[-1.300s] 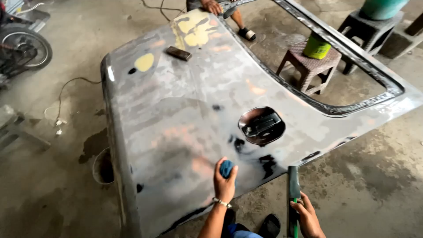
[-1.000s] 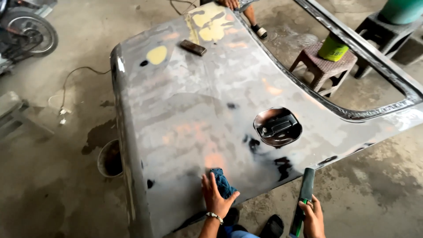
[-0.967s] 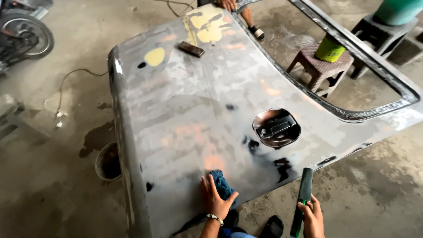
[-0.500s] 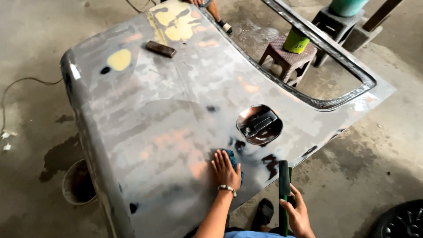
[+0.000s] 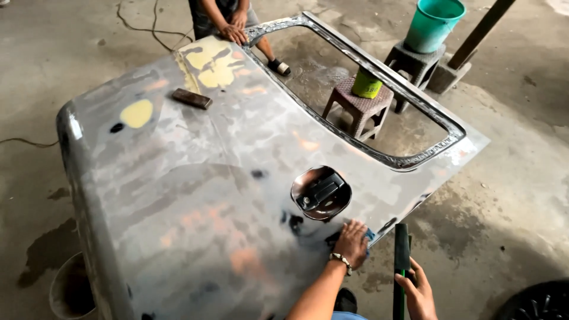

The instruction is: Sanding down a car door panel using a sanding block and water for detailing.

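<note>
Panel (image 5: 195, 195), a bare grey car door, is lying flat and filling the view, its window frame at the far side. Left hand (image 5: 351, 243) is pressing flat on a blue pad (image 5: 368, 235) at the near edge, fingers spread over it, just below the recessed handle (image 5: 320, 192). Right hand (image 5: 418, 291) is hanging off the door beside it, fingers curling around a dark green stick (image 5: 401, 261) held upright. Across the door, another person's hands (image 5: 235, 29) are resting near yellow filler patches (image 5: 210, 65), a brown block (image 5: 191, 98) lying close by.
</note>
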